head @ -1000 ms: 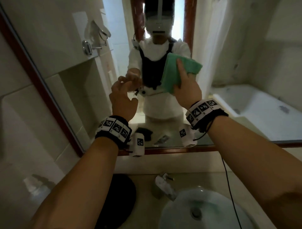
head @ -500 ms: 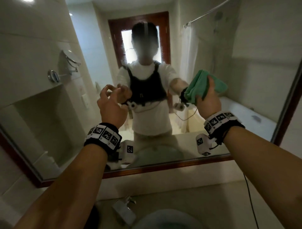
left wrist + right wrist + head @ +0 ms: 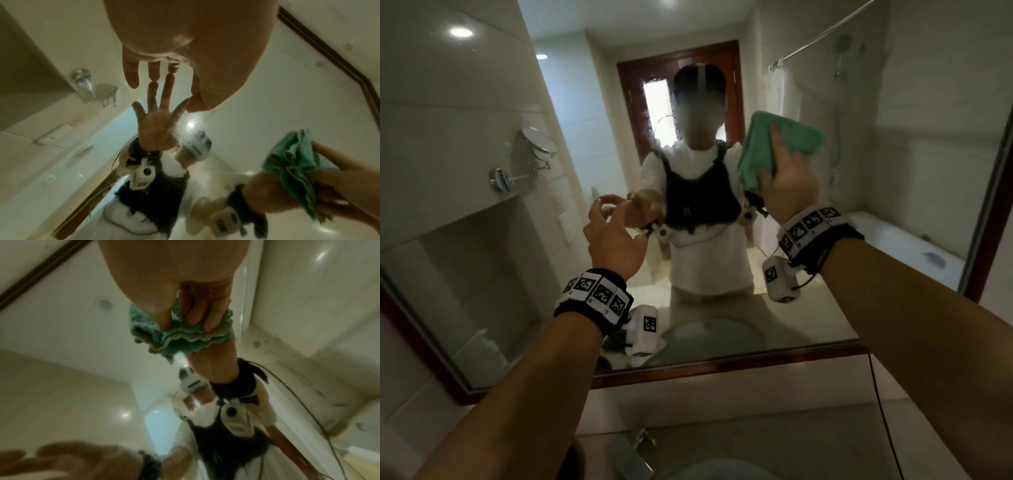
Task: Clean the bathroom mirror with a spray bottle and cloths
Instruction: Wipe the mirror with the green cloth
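Note:
The wood-framed mirror [image 3: 893, 178] fills the wall ahead. My right hand [image 3: 787, 185] grips a folded green cloth [image 3: 801, 137] and holds it against the glass at the upper right. In the right wrist view my thumb and fingers [image 3: 195, 316] pinch the cloth [image 3: 185, 337]. My left hand [image 3: 613, 229] is raised left of centre and holds nothing. Its straight fingertips [image 3: 131, 78] meet their reflection on the glass, where fine droplets [image 3: 185, 128] show. The cloth [image 3: 292, 162] shows at the right of that view. No spray bottle is in view.
The mirror's dark lower frame [image 3: 722, 366] runs above a beige counter [image 3: 791, 438]. A chrome tap [image 3: 633, 448] and the sink rim [image 3: 722, 471] sit below my arms. A black cable [image 3: 883, 411] hangs from my right wrist. The tiled wall [image 3: 400, 394] lies left.
My view has tilted up, so the sink has dropped to the bottom edge. My right hand has carried the cloth up and to the right across the glass. My left hand stays by the mirror.

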Available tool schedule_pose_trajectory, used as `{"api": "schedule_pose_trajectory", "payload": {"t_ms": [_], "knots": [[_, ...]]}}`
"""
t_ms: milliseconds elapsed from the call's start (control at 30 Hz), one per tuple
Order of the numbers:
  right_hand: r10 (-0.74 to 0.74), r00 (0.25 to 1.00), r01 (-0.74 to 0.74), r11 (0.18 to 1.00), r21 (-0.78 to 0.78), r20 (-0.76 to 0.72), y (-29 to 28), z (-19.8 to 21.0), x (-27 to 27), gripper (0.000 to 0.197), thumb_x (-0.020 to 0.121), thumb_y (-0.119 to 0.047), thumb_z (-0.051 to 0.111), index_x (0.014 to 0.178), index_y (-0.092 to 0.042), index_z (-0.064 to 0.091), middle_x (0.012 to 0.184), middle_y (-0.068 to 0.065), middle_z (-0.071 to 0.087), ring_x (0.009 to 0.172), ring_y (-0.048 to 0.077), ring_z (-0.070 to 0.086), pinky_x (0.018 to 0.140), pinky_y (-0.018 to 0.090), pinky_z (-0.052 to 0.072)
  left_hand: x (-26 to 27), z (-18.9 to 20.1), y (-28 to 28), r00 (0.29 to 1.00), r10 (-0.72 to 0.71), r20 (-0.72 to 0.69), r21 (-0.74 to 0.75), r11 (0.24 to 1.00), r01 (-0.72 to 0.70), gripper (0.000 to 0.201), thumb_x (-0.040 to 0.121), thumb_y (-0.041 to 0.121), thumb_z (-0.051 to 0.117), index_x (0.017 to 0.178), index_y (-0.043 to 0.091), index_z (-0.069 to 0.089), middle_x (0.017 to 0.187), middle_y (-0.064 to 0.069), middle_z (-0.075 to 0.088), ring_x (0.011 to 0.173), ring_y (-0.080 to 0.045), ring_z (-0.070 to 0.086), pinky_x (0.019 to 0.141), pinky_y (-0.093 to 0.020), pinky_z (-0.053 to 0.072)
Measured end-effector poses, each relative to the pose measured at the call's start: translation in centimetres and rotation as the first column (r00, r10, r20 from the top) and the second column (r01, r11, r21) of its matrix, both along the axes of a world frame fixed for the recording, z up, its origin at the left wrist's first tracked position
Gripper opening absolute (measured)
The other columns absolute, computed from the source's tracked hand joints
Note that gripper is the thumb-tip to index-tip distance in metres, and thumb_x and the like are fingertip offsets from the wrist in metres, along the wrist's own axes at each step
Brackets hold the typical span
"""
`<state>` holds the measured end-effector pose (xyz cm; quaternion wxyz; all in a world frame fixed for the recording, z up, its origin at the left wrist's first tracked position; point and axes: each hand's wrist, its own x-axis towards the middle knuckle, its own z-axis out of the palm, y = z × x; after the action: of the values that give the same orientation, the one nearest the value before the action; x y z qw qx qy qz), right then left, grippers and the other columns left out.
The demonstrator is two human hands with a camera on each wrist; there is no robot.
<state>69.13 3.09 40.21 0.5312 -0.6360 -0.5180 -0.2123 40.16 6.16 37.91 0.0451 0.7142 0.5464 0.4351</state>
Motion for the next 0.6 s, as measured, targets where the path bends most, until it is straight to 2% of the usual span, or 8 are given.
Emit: {"api": "schedule_pose_trajectory", "payload": {"t_ms": [100, 200, 267, 333, 400, 500, 533, 600], "knots": [[0.045, 0.983, -0.025, 0.994, -0.108, 0.18, 0.9, 1.7, -2.9, 0.064, 0.098, -0.031, 0.047, 0.154, -0.038, 0.016, 0.115, 0.012, 0.054, 0.083, 0.021, 0.051, 0.075, 0.033, 0.047, 0.2, 0.1, -0.2, 1.0, 0.007, -0.013, -0.007, 1.0, -0.007, 0.057, 0.085, 0.018, 0.067, 0.139, 0.024, 0.049, 0.158, -0.001, 0.017, 0.138, -0.034, 0.026, 0.112, -0.045, 0.03], [0.069, 0.901, -0.041, 0.996, -0.075, 0.428, 1.4, 1.4, -5.3, 0.048, 0.093, -0.029, 0.051, 0.141, -0.029, 0.051, 0.096, 0.013, 0.063, 0.071, 0.031, 0.062, 0.062, 0.038, 0.054, 0.4, -0.1, -0.7, 0.998, -0.013, -0.064, 0.009, 1.0, 0.013, 0.058, 0.084, 0.016, 0.066, 0.139, 0.022, 0.048, 0.159, -0.006, 0.017, 0.141, -0.033, 0.024, 0.112, -0.043, 0.027], [0.096, 0.849, -0.052, 0.994, -0.098, 0.519, 1.6, 0.8, -6.0, 0.046, 0.09, -0.034, 0.038, 0.129, -0.027, 0.063, 0.092, 0.011, 0.065, 0.07, 0.031, 0.064, 0.062, 0.036, 0.054, 0.5, -0.5, -1.2, 0.996, -0.048, -0.077, 0.002, 0.999, 0.049, 0.06, 0.084, 0.015, 0.065, 0.141, 0.023, 0.046, 0.159, -0.007, 0.016, 0.143, -0.031, 0.02, 0.112, -0.042, 0.027], [0.158, 0.827, -0.06, 0.979, -0.194, 0.539, 1.0, 0.2, -6.8, 0.055, 0.087, -0.039, 0.029, 0.13, -0.029, 0.061, 0.101, 0.011, 0.065, 0.082, 0.033, 0.064, 0.067, 0.037, 0.053, 0.2, -0.9, -1.6, 0.995, -0.063, -0.077, -0.019, 0.998, 0.061, 0.06, 0.084, 0.015, 0.065, 0.141, 0.024, 0.046, 0.159, -0.007, 0.018, 0.143, -0.03, 0.019, 0.113, -0.041, 0.026], [0.201, 0.825, -0.068, 0.963, -0.26, 0.529, 0.5, -0.4, -7.1, 0.053, 0.087, -0.04, 0.032, 0.133, -0.03, 0.058, 0.11, 0.011, 0.063, 0.094, 0.035, 0.063, 0.076, 0.04, 0.053, -0.1, -1.2, -1.8, 0.994, -0.086, -0.07, -0.047, 0.995, 0.082, 0.058, 0.084, 0.016, 0.065, 0.14, 0.023, 0.049, 0.151, -0.01, 0.032, 0.139, -0.032, 0.029, 0.112, -0.039, 0.027], [0.247, 0.875, -0.134, 0.95, -0.281, 0.416, 0.3, -1.3, -7.8, 0.041, 0.096, -0.034, 0.041, 0.132, -0.03, 0.059, 0.117, 0.01, 0.062, 0.105, 0.034, 0.06, 0.092, 0.044, 0.049, -0.3, -1.6, -2.2, 0.977, -0.206, -0.057, -0.105, 0.974, 0.199, 0.056, 0.086, 0.019, 0.067, 0.14, 0.02, 0.05, 0.137, -0.01, 0.049, 0.129, -0.029, 0.043, 0.111, -0.038, 0.034], [0.276, 0.885, -0.181, 0.946, -0.27, 0.375, 0.2, -1.6, -8.0, 0.04, 0.097, -0.031, 0.041, 0.132, -0.029, 0.059, 0.118, 0.01, 0.062, 0.108, 0.033, 0.059, 0.097, 0.042, 0.046, -0.2, -1.6, -2.7, 0.966, -0.253, -0.056, -0.121, 0.962, 0.245, 0.055, 0.088, 0.021, 0.068, 0.14, 0.02, 0.05, 0.136, -0.007, 0.05, 0.128, -0.025, 0.045, 0.109, -0.035, 0.035], [0.34, 0.88, -0.263, 0.93, -0.256, 0.332, -0.3, -2.3, -8.5, 0.038, 0.1, -0.027, 0.044, 0.135, -0.025, 0.058, 0.12, 0.01, 0.061, 0.113, 0.028, 0.055, 0.1, 0.029, 0.038, 0.2, -1.8, -3.5, 0.942, -0.337, 0.008, -0.135, 0.933, 0.335, 0.048, 0.091, 0.024, 0.068, 0.136, 0.023, 0.051, 0.129, 0.003, 0.053, 0.122, -0.008, 0.047, 0.102, -0.019, 0.035]]}}
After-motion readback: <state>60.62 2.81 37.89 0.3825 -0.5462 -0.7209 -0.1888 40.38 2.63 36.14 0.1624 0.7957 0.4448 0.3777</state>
